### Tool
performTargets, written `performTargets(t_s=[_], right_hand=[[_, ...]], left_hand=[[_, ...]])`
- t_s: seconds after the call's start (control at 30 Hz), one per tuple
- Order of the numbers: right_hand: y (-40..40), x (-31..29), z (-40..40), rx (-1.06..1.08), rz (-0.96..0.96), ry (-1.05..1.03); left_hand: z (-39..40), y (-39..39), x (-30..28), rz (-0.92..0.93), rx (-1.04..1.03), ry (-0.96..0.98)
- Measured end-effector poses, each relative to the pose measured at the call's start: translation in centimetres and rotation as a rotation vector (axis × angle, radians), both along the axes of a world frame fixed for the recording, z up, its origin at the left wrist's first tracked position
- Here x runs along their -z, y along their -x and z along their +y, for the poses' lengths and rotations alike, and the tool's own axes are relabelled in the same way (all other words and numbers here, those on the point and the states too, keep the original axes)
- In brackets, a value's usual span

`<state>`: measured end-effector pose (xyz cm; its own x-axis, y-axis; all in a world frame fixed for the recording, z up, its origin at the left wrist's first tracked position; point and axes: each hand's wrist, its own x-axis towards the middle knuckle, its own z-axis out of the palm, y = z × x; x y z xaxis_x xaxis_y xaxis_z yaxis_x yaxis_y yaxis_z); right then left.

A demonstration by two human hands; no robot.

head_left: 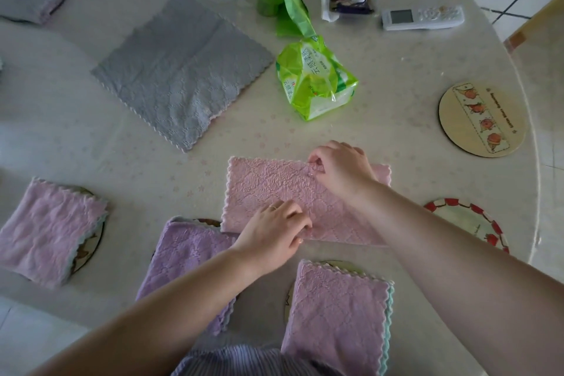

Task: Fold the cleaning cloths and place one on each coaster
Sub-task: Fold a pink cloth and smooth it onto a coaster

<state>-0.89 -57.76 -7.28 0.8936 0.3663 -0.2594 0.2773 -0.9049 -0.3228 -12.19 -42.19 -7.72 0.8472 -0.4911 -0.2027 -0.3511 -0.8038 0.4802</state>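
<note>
The pink cloth [274, 192] lies folded in half, so both hands sit at its middle line. The left hand [271, 230] pinches its near edge and the right hand [338, 168] pinches the far edge, probably to fold it once more for a free coaster [482, 119].

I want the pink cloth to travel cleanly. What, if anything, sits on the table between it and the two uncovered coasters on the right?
Nothing visible does. The pink cloth, under both hands, has bare table between it and the fruit-print coaster, and the red-rimmed coaster lies just beyond its right end. The green packet sits farther back, off both paths.
</note>
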Motion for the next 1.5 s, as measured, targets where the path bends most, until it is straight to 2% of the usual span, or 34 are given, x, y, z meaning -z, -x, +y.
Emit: performTargets(t_s=[0.13,0.23,0.37,0.5,0.6,0.67,0.77,0.87,1.0,1.2,1.33,1.4,1.5], right_hand=[[-1.1,-0.4,0.5,-0.005,0.089,0.112],[-1.4,-0.5,0.1,-0.002,0.133,0.083],[-1.4,-1.6,-3.0,0.183,0.246,-0.103],[-0.6,-3.0,-7.8,0.336,0.299,-0.184],[0.2,-3.3,-10.4,0.467,0.331,-0.197],[1.0,-3.0,-11.5,0.536,0.353,-0.163],[2.7,-2.7,-12.5,0.647,0.378,-0.264],[4.5,-2.9,-13.3,0.640,0.437,-0.411],[5.7,-3.5,-13.4,0.533,0.448,-0.432],[5.2,-5.4,-12.2,0.497,0.377,-0.372],[4.3,-5.5,-11.8,0.598,0.346,-0.433],[4.2,-5.1,-11.6,0.739,0.385,-0.464],[5.2,-4.8,-11.1,0.931,0.569,-0.561]], left_hand=[[-0.2,0.1,-0.1,-0.049,0.006,0.003],[-0.4,-0.4,-0.4,-0.032,0.009,0.014],[-0.6,-1.6,-0.9,-0.084,-0.027,0.022],[-1.8,-3.7,-1.7,-0.171,-0.069,0.025],[-3.0,-5.8,-2.1,-0.154,-0.113,-0.002],[-3.8,-6.9,-1.9,-0.079,-0.177,-0.019],[-4.9,-6.8,-0.7,0.200,-0.338,0.060],[-5.7,-5.4,0.2,0.422,-0.532,0.274],[-6.9,-4.5,-0.7,0.690,-0.704,0.613],[-7.1,-4.5,-2.5,0.948,-0.863,1.010],[-7.2,-5.1,-4.0,0.970,-0.975,1.255],[-7.1,-4.9,-4.5,1.015,-1.010,1.283],[-6.8,-3.5,-4.4,1.107,-0.901,1.138]])
